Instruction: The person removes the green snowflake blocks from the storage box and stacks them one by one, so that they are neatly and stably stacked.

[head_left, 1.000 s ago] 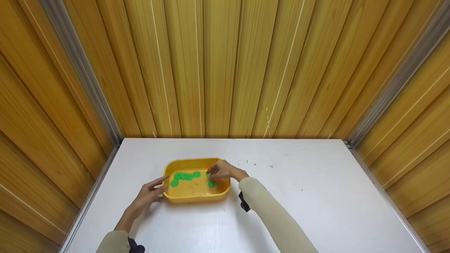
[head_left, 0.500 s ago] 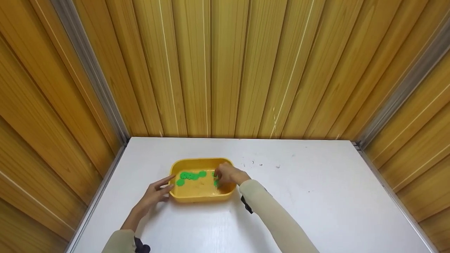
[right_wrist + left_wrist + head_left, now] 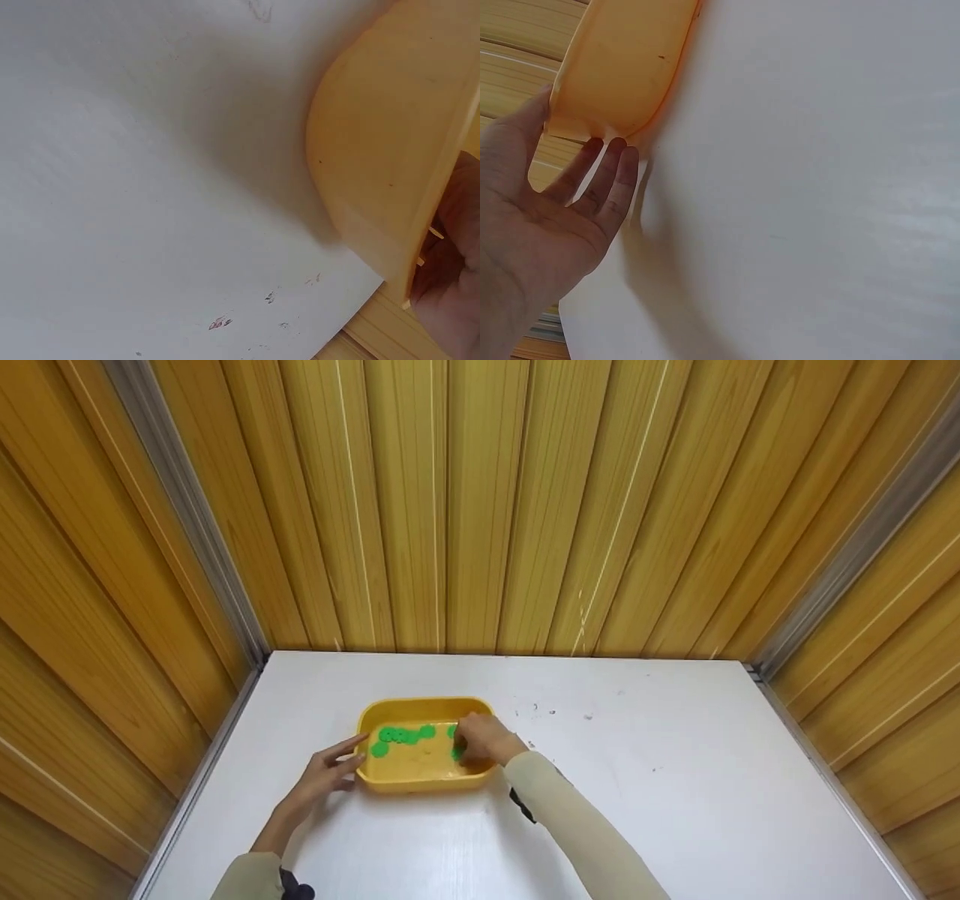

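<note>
A yellow plastic tub [image 3: 420,784] stands on the white table, with several small round green discs [image 3: 401,735] on its floor, most toward the left. My left hand [image 3: 322,772] holds the tub's left end. In the left wrist view, one digit of that hand [image 3: 547,202] reaches over the rim while other fingertips touch the outer wall. My right hand [image 3: 484,737] is down inside the tub's right end, fingers bent and pointing at the floor. Green discs show right beside its fingertips; I cannot tell whether it pinches one. The tub's wall hides much of this hand [image 3: 454,262] in the right wrist view.
The white table [image 3: 637,780] extends around the tub, with small dark marks [image 3: 553,712] on its surface right of it. Wood-patterned panels [image 3: 472,510] enclose the table at the back and both sides. Each beige sleeve has a black wrist device at its cuff.
My right hand has lowered from above the discs to the tub's floor, its fingers now turned down. The left hand keeps its hold on the tub. The head view has shifted slightly.
</note>
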`<state>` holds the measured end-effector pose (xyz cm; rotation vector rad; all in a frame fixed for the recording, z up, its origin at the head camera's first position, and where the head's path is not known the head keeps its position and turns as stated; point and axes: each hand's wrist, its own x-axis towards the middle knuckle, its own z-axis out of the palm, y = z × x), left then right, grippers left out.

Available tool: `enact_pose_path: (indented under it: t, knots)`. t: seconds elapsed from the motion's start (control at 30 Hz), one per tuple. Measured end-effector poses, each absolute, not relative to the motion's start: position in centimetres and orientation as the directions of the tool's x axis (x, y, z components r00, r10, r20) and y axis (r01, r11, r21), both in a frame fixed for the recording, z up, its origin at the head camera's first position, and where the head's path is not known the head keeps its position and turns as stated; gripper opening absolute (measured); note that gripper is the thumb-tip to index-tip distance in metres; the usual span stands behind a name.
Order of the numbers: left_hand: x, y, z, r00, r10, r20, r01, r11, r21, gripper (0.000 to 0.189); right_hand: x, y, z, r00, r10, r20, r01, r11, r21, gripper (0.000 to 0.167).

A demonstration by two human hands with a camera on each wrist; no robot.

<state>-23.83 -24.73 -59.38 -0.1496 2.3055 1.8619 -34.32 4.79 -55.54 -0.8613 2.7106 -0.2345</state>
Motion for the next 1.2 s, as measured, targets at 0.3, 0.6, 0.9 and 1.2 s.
enact_pose_path:
  t: [0.3, 0.6, 0.9, 1.2]
  knots:
    - [-24.3, -24.0, -59.3, -0.976, 0.025, -0.216, -0.206, 0.207, 0.956, 0.051, -34.5, 5.7, -55.7, -0.771, -0.606, -0.194, -0.578, 0.795, -0.184, 0.022]
    - [-24.8, -24.3, -58.9, -0.978, 0.038, -0.206, -0.195, 0.202, 0.960, 0.052, -34.7, 5.3, -54.4, -0.785, -0.595, -0.174, -0.535, 0.792, -0.294, 0.032]
    - [-24.8, -24.8, -59.1, -0.974, 0.040, -0.223, -0.210, 0.207, 0.955, 0.052, -34.6, 6.9, -52.8, -0.760, -0.649, -0.032, -0.541, 0.660, -0.521, 0.030]
    - [-25.2, -25.1, -59.2, -0.977, 0.051, -0.208, -0.194, 0.205, 0.960, 0.052, -34.7, 9.8, -52.0, -0.744, -0.660, 0.103, -0.587, 0.573, -0.572, 0.030]
